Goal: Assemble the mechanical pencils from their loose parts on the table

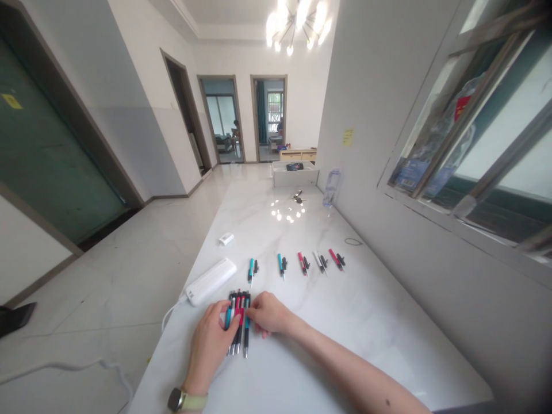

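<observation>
— Where are the ballpoint pens (238,336)?
— Side by side on the white table (366,310); the left hand (211,332) clasps them, the right hand (270,313) touches the rightmost teal pen (246,338) (pinching or not, I can't tell).

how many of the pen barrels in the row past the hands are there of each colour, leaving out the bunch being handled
blue barrels: 2
pinkish-red barrels: 2
white barrel: 1
total: 5
</observation>
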`<control>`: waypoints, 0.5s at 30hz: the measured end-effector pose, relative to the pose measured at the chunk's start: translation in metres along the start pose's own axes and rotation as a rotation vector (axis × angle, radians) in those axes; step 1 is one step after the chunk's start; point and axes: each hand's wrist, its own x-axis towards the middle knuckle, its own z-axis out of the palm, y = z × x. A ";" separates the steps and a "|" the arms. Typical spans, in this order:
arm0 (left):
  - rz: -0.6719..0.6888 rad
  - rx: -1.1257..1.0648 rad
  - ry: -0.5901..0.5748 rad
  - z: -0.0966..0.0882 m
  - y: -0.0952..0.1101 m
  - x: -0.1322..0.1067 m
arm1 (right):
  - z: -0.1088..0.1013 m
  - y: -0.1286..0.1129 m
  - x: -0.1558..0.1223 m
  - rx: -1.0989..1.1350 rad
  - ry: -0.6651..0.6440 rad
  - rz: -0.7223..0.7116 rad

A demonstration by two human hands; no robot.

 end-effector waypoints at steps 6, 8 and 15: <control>-0.003 -0.030 0.004 -0.002 0.000 -0.001 | 0.001 -0.004 -0.001 -0.008 -0.015 0.005; -0.008 -0.039 0.009 -0.002 0.000 -0.001 | -0.002 -0.008 -0.006 -0.014 -0.033 0.021; -0.030 -0.049 0.059 -0.004 0.000 0.000 | -0.039 -0.029 -0.067 -0.004 0.080 -0.122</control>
